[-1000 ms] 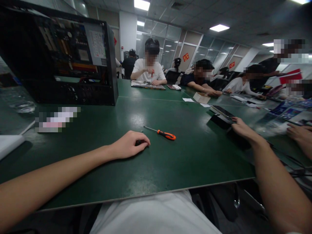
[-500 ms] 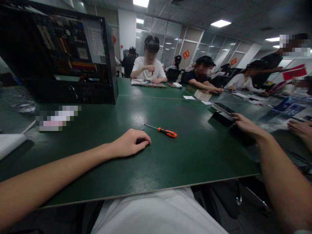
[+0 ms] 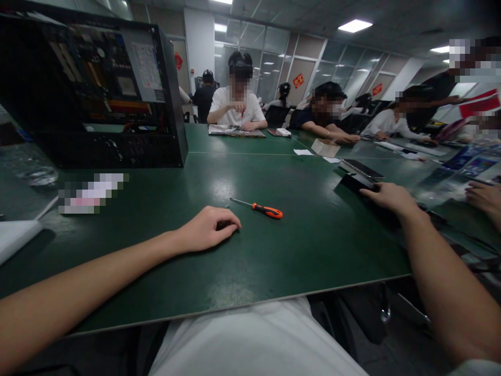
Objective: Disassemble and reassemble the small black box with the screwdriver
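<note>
Curled loosely, the left hand [image 3: 207, 230] rests knuckles-up on the green table [image 3: 274, 261], its fingertips pressed over something small and dark that is mostly hidden beneath them; what that thing is I cannot tell, nor whether it is truly pinched or merely covered; behind and to the left stands an open computer case [image 3: 94, 89] with its boards showing, well apart from the hand. Just beyond the left fingertips, near but not touching, lies a screwdriver [image 3: 256, 207], flat on the table, its thin metal shaft pointing left and its orange handle [image 3: 268, 211] to the right. It looks light and stiff, likely to roll on the smooth top; the handle seems ribbed and grippy, so that is the place to take it, thumb and fingers around the orange part; the bare shaft is thin and slick, a poor hold. Farther right, the right hand [image 3: 387, 197] lies palm-down, fingers spread, on a flat black device [image 3: 358, 183] near the table's right edge; it touches the thing rather than clasping it; the device looks rigid, flat and smooth, best lifted by its edges. At the far right another person's hand [image 3: 483, 197] rests by some papers; more people sit along the far side.
</note>
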Demonstrator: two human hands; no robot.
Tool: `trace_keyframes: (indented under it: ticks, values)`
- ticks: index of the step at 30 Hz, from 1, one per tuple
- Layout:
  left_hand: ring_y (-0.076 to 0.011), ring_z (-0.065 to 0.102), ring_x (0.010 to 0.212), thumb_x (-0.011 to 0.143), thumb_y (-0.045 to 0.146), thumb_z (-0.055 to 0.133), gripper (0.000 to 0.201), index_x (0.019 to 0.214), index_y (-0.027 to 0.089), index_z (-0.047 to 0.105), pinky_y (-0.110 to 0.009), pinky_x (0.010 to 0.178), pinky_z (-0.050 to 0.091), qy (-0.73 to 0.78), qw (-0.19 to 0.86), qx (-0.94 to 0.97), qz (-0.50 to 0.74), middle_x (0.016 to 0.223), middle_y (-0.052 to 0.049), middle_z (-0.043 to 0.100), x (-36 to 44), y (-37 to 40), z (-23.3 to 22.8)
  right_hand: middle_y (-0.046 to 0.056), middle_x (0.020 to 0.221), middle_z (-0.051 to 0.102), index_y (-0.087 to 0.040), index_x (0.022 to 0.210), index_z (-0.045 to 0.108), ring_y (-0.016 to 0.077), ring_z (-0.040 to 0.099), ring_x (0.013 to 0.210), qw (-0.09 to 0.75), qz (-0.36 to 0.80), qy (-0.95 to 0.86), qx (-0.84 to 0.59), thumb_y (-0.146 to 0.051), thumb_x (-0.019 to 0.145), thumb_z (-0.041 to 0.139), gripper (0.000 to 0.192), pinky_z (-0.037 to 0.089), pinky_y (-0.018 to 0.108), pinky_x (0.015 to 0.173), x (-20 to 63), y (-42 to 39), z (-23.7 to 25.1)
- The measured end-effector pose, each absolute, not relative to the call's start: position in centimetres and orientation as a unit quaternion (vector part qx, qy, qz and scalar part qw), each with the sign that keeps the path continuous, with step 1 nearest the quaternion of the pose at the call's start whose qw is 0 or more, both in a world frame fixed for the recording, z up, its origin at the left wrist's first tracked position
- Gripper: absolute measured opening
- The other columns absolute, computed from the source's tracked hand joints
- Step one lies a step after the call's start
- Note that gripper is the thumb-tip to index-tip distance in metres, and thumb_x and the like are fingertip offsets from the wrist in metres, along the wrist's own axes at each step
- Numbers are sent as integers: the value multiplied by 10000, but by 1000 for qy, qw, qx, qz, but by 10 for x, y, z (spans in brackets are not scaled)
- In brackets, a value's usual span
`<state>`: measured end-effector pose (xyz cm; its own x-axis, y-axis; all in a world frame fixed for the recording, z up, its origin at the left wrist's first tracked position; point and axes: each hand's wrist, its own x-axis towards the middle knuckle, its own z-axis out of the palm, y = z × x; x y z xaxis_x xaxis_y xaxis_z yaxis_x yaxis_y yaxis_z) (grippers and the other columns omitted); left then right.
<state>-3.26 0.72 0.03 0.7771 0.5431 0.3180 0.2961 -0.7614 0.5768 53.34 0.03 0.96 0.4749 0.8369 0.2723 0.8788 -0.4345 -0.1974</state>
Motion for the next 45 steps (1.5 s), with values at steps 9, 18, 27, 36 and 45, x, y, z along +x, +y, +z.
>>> trace_keyframes:
  ticks: [9, 18, 27, 36, 45]
  values:
    - [-180, 698, 816, 938, 221, 589, 179, 955, 177, 761, -290, 787, 534, 244, 267, 901, 242, 918, -49, 774, -31, 6, 3, 301, 1162, 698, -91, 1326, 667, 341, 671, 887, 65, -72, -443, -891, -512, 922, 550, 595, 412, 419, 695, 497, -9, 33]
    - [-271, 608, 1216, 939, 330, 636, 545, 1441, 206, 466, -381, 925, 532, 273, 241, 819, 443, 1424, -155, 562, -34, 10, -2, 182, 1162, 735, -97, 1280, 667, 289, 692, 992, 274, -68, -741, -609, -445, 899, 618, 518, 507, 372, 878, 348, -20, 70]
    - [-292, 586, 1272, 882, 348, 733, 440, 1278, 193, 624, -402, 1063, 476, 240, 222, 876, 355, 1377, -136, 598, -35, 7, 5, 160, 1154, 721, -165, 1353, 599, 287, 689, 1016, 151, 44, -921, -356, -517, 963, 575, 526, 549, 433, 897, 227, -11, 20]
    - [-248, 680, 1079, 900, 357, 708, 370, 1223, 178, 684, -351, 968, 517, 282, 249, 881, 285, 1193, -80, 729, -32, 12, 6, 188, 1390, 568, -179, 1422, 551, 311, 571, 1266, 167, 93, -917, -351, -613, 894, 643, 690, 484, 489, 1075, 262, 5, 7]
    - [-253, 692, 1050, 881, 390, 716, 402, 1214, 168, 686, -356, 944, 524, 307, 254, 876, 273, 1173, -82, 742, -32, 10, 7, 151, 1183, 691, -148, 1375, 586, 260, 671, 1052, 158, 106, -901, -389, -404, 970, 584, 479, 542, 421, 928, 264, 10, 6]
